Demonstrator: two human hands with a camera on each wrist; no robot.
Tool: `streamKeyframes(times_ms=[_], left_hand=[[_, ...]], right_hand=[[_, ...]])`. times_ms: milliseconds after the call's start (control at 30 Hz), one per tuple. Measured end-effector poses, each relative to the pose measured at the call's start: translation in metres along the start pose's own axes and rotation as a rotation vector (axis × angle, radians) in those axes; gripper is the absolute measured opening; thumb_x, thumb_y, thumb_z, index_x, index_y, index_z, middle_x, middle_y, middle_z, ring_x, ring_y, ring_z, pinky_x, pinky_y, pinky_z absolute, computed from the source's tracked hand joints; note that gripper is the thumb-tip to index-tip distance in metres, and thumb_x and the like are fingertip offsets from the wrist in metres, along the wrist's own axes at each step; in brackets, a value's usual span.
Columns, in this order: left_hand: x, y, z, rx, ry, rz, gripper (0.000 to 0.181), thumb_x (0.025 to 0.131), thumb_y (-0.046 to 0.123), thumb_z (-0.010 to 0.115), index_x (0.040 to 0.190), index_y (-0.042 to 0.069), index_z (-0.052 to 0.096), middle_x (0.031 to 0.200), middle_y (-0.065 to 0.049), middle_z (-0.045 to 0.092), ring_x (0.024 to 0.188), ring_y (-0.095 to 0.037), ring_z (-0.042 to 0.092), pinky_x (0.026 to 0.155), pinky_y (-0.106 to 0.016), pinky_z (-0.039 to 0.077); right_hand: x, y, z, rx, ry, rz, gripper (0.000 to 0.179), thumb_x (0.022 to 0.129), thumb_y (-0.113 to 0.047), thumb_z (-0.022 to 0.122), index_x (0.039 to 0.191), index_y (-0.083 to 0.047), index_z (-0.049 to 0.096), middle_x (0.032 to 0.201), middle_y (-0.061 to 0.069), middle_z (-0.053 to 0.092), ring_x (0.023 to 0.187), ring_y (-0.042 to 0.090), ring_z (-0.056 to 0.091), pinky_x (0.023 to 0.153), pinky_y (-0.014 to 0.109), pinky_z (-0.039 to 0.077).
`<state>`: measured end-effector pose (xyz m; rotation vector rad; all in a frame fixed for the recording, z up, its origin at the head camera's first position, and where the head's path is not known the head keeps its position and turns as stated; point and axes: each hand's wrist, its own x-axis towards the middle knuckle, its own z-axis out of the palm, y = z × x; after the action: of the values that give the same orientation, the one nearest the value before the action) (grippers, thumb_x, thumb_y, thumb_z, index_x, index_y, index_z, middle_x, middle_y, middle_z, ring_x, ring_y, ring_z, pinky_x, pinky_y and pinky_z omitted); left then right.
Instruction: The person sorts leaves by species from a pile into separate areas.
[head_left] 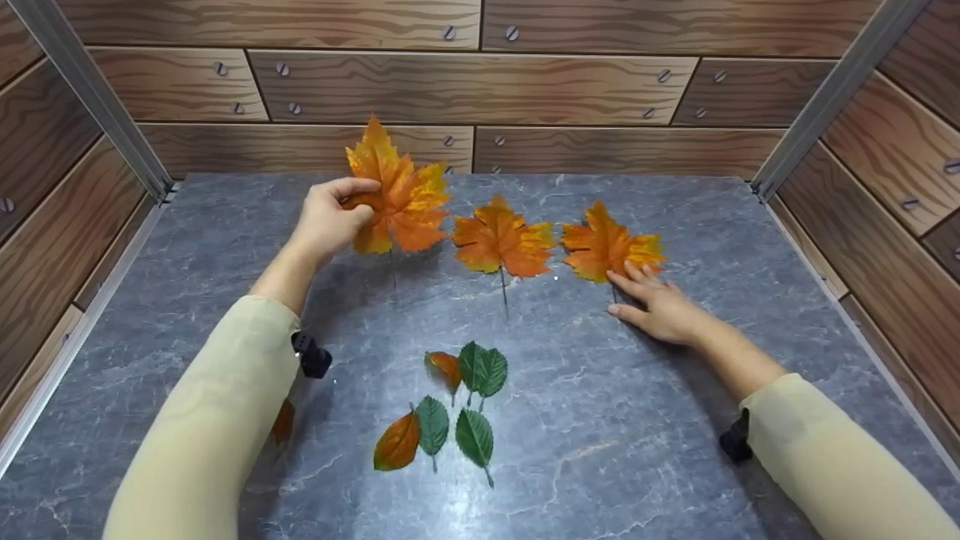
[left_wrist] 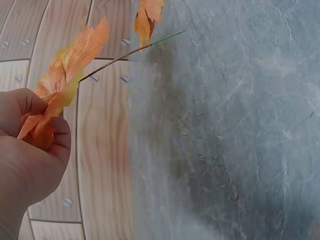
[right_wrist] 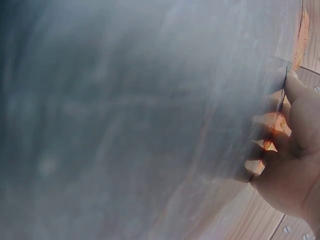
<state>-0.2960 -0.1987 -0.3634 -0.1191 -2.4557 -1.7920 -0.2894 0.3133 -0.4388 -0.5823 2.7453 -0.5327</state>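
In the head view my left hand (head_left: 334,217) pinches an orange-yellow artificial maple leaf (head_left: 405,202) between thumb and fingers at its left side, raised off the table. Its thin stem (left_wrist: 115,61) sticks out away from the hand in the left wrist view. A second maple leaf (head_left: 501,240) lies in the middle with its stem toward me. My right hand (head_left: 664,306) is spread over the lower right of a third maple leaf (head_left: 600,244), fingertips touching it and thumb beside its stem. In the right wrist view, the fingers (right_wrist: 295,87) partly hide that leaf.
Nearer me lie several smaller leaves: green ones (head_left: 474,439) and reddish-brown ones (head_left: 397,442). Another reddish leaf (head_left: 283,422) is partly hidden by my left sleeve. Wood-patterned panels (head_left: 472,86) and metal posts (head_left: 832,97) border the grey marbled table (head_left: 637,450).
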Motion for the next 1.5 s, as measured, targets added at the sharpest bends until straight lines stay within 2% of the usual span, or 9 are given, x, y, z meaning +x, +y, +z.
streamKeyframes(times_ms=[133, 300, 600, 700, 900, 1200, 1500], left_hand=[[0.005, -0.010, 0.004, 0.022, 0.003, -0.011, 0.040, 0.099, -0.007, 0.055, 0.135, -0.002, 0.070, 0.133, -0.020, 0.066, 0.109, -0.021, 0.061, 0.079, -0.025, 0.053], [0.009, -0.022, 0.009, 0.053, 0.003, -0.026, 0.038, 0.098, -0.007, 0.056, 0.134, -0.004, 0.071, 0.132, -0.022, 0.068, 0.113, -0.023, 0.063, 0.082, -0.024, 0.053], [0.013, -0.036, 0.015, 0.022, -0.023, -0.097, 0.039, 0.100, -0.006, 0.055, 0.135, -0.002, 0.070, 0.137, -0.019, 0.064, 0.117, -0.025, 0.060, 0.088, -0.029, 0.052], [0.015, -0.041, 0.017, 0.021, -0.028, -0.103, 0.040, 0.099, -0.006, 0.055, 0.135, -0.002, 0.070, 0.137, -0.019, 0.064, 0.115, -0.024, 0.060, 0.086, -0.028, 0.051], [0.016, -0.051, 0.019, 0.032, -0.060, -0.104, 0.043, 0.098, -0.008, 0.055, 0.139, -0.003, 0.067, 0.143, -0.020, 0.062, 0.124, -0.027, 0.058, 0.087, -0.027, 0.049], [0.017, -0.060, 0.020, 0.078, -0.082, -0.143, 0.044, 0.100, -0.008, 0.056, 0.141, -0.001, 0.066, 0.144, -0.019, 0.062, 0.127, -0.028, 0.058, 0.093, -0.033, 0.051], [0.016, -0.063, 0.021, 0.126, -0.113, -0.158, 0.044, 0.100, -0.007, 0.054, 0.142, 0.000, 0.066, 0.145, -0.021, 0.059, 0.128, -0.029, 0.056, 0.090, -0.034, 0.052]], right_hand=[[0.000, 0.000, 0.000, 0.002, -0.003, 0.000, 0.075, 0.110, -0.050, 0.054, 0.169, -0.010, 0.029, 0.173, 0.027, 0.007, 0.158, 0.052, -0.002, 0.121, 0.074, 0.001], [0.000, 0.001, 0.000, 0.003, 0.001, -0.003, 0.075, 0.110, -0.050, 0.054, 0.169, -0.010, 0.029, 0.174, 0.027, 0.007, 0.158, 0.051, -0.002, 0.121, 0.074, 0.000], [0.000, 0.001, 0.000, -0.009, 0.000, 0.002, 0.075, 0.110, -0.051, 0.052, 0.169, -0.011, 0.028, 0.174, 0.026, 0.007, 0.158, 0.051, -0.002, 0.122, 0.073, 0.000], [-0.001, 0.000, 0.000, -0.009, -0.001, 0.002, 0.075, 0.110, -0.051, 0.052, 0.169, -0.011, 0.028, 0.174, 0.026, 0.007, 0.158, 0.051, -0.002, 0.122, 0.073, 0.000], [-0.001, 0.000, 0.000, -0.005, 0.002, 0.001, 0.075, 0.110, -0.051, 0.053, 0.169, -0.010, 0.029, 0.174, 0.026, 0.008, 0.159, 0.050, 0.000, 0.122, 0.073, 0.001], [-0.001, -0.001, -0.001, 0.003, 0.009, -0.014, 0.075, 0.110, -0.049, 0.054, 0.168, -0.009, 0.030, 0.173, 0.028, 0.008, 0.158, 0.052, -0.001, 0.121, 0.074, 0.001], [-0.001, 0.000, -0.001, -0.005, -0.003, -0.004, 0.075, 0.110, -0.051, 0.052, 0.169, -0.010, 0.028, 0.174, 0.026, 0.005, 0.158, 0.051, -0.003, 0.122, 0.072, -0.001]])
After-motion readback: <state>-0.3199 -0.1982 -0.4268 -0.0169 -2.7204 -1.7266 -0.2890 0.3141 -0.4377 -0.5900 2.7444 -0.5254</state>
